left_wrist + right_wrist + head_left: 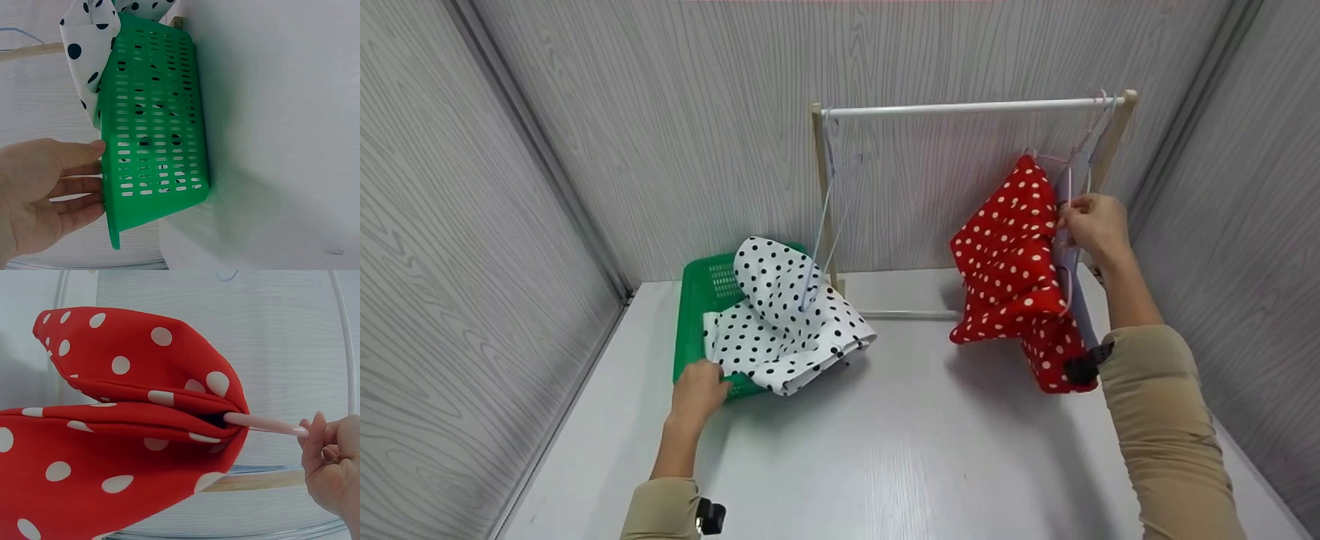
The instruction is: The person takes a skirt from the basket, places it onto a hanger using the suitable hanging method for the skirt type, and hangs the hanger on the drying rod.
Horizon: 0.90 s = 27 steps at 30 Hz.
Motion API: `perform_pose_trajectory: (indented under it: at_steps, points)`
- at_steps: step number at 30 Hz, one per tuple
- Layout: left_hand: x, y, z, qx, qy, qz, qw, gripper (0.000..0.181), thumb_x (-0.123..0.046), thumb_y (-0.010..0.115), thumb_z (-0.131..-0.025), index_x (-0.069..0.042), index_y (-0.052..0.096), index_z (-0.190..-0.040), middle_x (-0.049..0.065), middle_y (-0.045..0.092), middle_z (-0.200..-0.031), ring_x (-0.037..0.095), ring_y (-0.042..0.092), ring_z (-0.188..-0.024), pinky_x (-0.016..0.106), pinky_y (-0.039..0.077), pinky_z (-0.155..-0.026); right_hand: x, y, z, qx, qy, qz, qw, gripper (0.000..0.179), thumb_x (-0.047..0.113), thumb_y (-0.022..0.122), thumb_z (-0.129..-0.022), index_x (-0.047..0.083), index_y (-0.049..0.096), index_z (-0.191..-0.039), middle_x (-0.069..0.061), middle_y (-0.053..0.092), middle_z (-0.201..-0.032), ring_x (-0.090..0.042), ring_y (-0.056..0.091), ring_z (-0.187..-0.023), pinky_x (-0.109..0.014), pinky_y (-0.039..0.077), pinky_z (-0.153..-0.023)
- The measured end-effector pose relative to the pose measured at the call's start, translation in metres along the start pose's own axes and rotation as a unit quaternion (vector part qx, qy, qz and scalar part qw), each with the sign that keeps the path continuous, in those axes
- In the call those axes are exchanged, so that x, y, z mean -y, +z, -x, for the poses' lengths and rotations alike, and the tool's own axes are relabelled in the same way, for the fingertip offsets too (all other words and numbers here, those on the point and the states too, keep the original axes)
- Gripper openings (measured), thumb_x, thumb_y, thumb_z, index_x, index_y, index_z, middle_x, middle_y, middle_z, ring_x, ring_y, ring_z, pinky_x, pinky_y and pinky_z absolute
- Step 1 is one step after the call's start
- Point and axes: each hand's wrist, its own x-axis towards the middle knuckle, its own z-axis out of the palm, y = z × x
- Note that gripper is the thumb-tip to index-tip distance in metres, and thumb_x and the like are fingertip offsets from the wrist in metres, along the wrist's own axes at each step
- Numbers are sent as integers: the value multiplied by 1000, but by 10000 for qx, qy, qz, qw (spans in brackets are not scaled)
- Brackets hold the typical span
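At the front left corner of a green plastic basket (690,330), my left hand (700,390) grips the rim; the left wrist view shows its thumb and fingers at the basket edge. A white cloth with black dots (780,330) lies bunched in the basket and spills over its right side. My right hand (1099,225), up at the rack's right end, pinches a pink hanger (264,423) between thumb and fingers. A red cloth with white dots (1012,255) hangs folded on that hanger, whose hook is over the rail. The cloth hides part of the hanger.
A white rail (960,108) runs between wooden posts (819,150) of the rack. A light blue hanger (826,202) hangs at its left end, beside the white cloth. Behind the red cloth hangs lilac fabric (1081,300). Grey panel walls enclose the white table (885,450).
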Motion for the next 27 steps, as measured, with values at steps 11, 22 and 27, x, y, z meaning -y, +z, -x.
perform_pose_trajectory:
  at_steps: [11,22,27]
  points:
    - [1,2,-2,2,107,-89,9999,13,-4,70,-76,3,63,-67,9,56,-61,20,49,-58,36,43,-53,-1,7,-1,154,247,-28,9996,35,16,44,-96,-12,52,-116,-17,59,-85,-12,60,-58,-19,48,-52]
    - [2,1,-3,78,-40,-51,9999,12,-5,69,-77,3,64,-70,9,55,-64,20,49,-60,37,43,-55,7,7,-6,290,563,88,9980,37,16,42,-97,-9,48,-123,-19,55,-96,-16,60,-66,-19,48,-56]
    - [1,0,-1,57,-25,-41,10000,13,-5,68,-78,3,63,-70,9,54,-64,21,48,-61,38,43,-56,8,5,-7,429,685,48,9967,38,14,43,-96,-9,45,-127,-21,53,-100,-13,60,-66,-20,49,-58]
